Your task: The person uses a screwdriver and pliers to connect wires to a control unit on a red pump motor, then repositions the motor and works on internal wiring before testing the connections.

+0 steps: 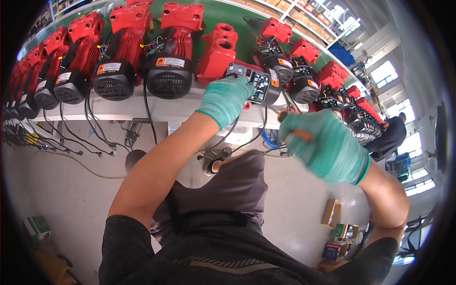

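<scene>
Clearly orange label (274,82), pump (212,61), left hand (225,99)

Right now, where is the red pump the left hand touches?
In the head view, the red pump sits at upper middle on the workbench, under the left hand, between a wired pump on its left and an opened pump on its right.

Shelf (288,11): rows of brown cardboard boxes (311,22)
Floor (76,185), left: green-and-white box (36,228)
Floor, right: open brown carton (331,213)
Wall (413,71): bright windows (384,74)
Far right: person in dark clothing (392,135)
</scene>
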{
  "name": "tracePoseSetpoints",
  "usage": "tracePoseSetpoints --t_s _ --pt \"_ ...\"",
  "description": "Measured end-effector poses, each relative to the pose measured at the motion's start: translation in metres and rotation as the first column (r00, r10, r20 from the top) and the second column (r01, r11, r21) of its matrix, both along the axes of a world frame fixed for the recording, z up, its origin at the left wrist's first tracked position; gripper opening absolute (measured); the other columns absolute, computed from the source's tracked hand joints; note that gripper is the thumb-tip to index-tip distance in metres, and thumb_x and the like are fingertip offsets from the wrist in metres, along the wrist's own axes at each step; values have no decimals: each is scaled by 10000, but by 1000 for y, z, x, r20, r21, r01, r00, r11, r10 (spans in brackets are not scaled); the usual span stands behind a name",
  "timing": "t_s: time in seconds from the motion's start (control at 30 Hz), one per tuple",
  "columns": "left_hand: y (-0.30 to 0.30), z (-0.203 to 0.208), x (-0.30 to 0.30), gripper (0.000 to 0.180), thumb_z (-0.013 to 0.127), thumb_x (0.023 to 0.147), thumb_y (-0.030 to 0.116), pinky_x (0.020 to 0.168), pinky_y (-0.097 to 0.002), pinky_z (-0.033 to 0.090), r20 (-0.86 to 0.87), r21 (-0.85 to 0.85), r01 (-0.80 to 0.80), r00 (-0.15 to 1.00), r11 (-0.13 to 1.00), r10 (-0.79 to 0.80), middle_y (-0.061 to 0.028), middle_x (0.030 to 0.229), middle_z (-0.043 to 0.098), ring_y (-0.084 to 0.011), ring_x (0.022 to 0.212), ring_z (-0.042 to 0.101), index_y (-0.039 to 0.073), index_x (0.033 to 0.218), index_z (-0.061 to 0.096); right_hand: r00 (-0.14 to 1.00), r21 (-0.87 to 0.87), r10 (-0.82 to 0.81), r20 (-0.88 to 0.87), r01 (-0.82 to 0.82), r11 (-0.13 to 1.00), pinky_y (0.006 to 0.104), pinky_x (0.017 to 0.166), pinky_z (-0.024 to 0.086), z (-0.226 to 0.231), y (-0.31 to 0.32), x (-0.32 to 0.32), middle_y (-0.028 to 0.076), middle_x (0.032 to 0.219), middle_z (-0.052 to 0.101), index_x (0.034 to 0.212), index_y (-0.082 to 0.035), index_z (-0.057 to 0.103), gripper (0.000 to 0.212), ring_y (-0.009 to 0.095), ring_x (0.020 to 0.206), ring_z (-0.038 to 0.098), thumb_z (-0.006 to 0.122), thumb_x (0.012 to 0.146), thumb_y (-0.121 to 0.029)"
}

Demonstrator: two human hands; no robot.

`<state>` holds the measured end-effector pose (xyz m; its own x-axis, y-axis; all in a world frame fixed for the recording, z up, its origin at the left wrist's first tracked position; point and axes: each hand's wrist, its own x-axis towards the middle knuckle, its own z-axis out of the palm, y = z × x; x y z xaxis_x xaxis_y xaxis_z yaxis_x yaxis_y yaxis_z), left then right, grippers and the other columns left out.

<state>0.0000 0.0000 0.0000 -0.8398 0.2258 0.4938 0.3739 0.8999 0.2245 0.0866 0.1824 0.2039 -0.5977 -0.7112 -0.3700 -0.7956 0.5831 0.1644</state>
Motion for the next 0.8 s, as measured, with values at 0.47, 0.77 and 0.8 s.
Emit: tracePoseSetpoints --t_s 0.47,0.77,0.8 --pt "17 4 -11 214 650 848 67 806 -410 579 -87 17 92 992 996 -90 -63 1022 639 -273 968 683 127 1045 707 899 133 292 -328 -262 956 434 648 560 -2 11 20 162 1035 655 1027 -69 694 258 334 765 681 689 770 -96" --pt "-7 -10 -3 204 650 835 58 779 -400 584 -103 29 46 994 999 -42 -59 1008 637 -263 962 683 120 1020 709 871 -712 -111 478 459 532 318 668 531 -28 7 -3 72 782 678 861 -16 677 158 153 706 645 554 853 84" --pt "-6 -8 -4 206 650 835 57 774 -401 584 -131 40 52 990 998 -47 -60 1007 637 -262 958 684 119 1023 708 821 -707 -183 541 562 430 273 689 513 -37 13 1 49 811 675 901 0 684 216 94 735 598 494 883 101"
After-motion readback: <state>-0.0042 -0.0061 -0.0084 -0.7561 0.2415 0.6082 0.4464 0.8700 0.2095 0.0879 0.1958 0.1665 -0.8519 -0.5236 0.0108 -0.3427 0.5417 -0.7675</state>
